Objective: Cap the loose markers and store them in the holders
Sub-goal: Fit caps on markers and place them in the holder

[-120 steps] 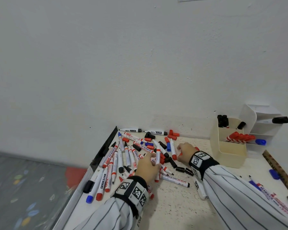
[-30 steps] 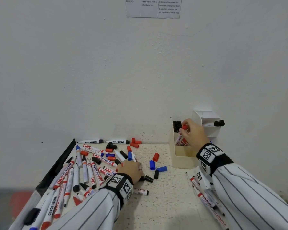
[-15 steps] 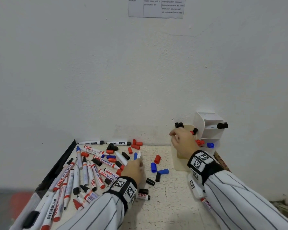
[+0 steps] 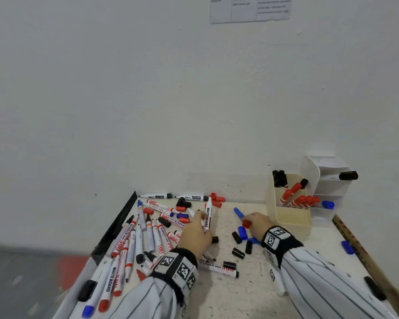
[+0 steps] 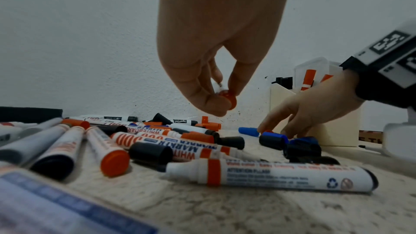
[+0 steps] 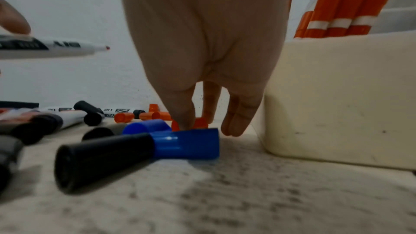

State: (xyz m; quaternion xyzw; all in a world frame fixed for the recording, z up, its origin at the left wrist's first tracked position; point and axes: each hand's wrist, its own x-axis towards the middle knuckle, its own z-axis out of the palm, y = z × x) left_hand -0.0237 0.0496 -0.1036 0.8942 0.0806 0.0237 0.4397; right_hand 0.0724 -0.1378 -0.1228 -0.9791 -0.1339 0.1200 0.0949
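Observation:
My left hand grips an uncapped white marker with red print, lifted off the pile and pointing at the wall. In the left wrist view its red butt end sits between thumb and fingers. The marker's red tip shows in the right wrist view. My right hand reaches down to the table and pinches a red cap among blue caps. The cream holder behind it holds several red markers and black ones.
Many loose markers lie left of my hands, beside a black board edge. Black caps and a capped marker lie near my wrists. A white organiser stands by the wall. A wooden ruler lines the right edge.
My right hand left the cream holder and came down onto the loose caps. My left hand lifted a marker out of the pile.

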